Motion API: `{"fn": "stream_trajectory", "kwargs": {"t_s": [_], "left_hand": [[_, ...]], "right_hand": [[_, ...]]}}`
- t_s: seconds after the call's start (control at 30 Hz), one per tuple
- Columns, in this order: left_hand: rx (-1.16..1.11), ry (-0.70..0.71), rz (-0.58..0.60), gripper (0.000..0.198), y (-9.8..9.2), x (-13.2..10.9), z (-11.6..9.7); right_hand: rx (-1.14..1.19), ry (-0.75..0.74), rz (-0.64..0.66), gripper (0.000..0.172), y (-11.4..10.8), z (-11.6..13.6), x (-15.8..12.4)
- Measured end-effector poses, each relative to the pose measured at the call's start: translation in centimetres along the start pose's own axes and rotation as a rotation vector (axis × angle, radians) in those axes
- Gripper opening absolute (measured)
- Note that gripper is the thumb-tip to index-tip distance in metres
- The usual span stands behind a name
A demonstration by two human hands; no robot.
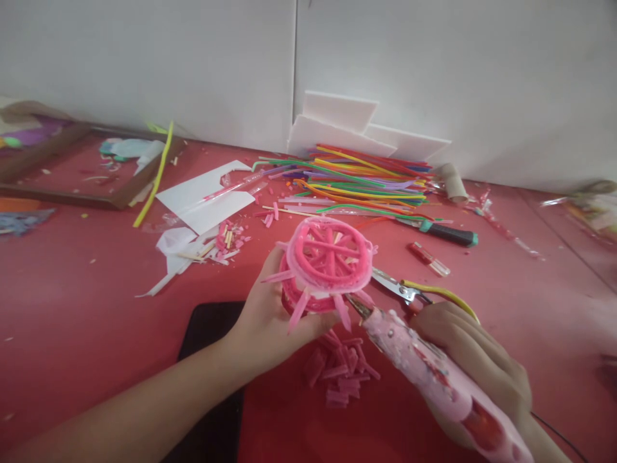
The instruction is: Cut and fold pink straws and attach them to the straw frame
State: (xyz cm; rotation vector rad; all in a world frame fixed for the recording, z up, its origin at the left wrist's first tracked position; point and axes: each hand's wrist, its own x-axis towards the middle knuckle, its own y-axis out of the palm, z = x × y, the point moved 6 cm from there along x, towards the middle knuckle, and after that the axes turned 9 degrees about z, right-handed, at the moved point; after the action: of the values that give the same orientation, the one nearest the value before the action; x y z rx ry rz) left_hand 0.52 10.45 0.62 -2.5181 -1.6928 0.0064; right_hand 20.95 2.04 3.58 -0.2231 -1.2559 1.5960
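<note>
A pink wheel-shaped craft piece [331,254] with crossing spokes inside a ring is in my left hand [270,315]. My fingers wrap it from behind and the left, and pink strips stick out around its lower rim. My right hand [482,360] is closed around a pink glue gun [424,366] with dried blobs on its body. The gun's dark metal tip points at the lower right rim of the piece, close to a pink strip; I cannot tell whether it touches. Short pink strips [344,370] lie piled on the red table below.
Scissors [398,286] lie behind my right hand, near a red lighter [429,258] and a dark-handled cutter [450,234]. Coloured pipe cleaners [366,180] spread at the back before white foam boards [337,132]. A black flat object [212,373] is under my left arm. A wooden frame [62,196] stands left.
</note>
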Motion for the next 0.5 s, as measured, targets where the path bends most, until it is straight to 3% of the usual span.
{"fn": "stream_trajectory", "kwargs": {"t_s": [0.23,0.4,0.5], "left_hand": [[-0.003,0.016,-0.019,0.06,-0.1,0.1,-0.1],[0.048,0.006,-0.021,0.042,-0.2,0.1,0.4],[-0.063,-0.038,-0.013,0.034,-0.1,0.2,1.0]], "right_hand": [[-0.031,-0.006,-0.003,0.021,-0.1,0.0,0.1],[-0.035,-0.002,-0.003,0.022,0.0,-0.2,-0.1],[-0.029,-0.008,0.005,0.023,0.1,-0.4,-0.3]]}}
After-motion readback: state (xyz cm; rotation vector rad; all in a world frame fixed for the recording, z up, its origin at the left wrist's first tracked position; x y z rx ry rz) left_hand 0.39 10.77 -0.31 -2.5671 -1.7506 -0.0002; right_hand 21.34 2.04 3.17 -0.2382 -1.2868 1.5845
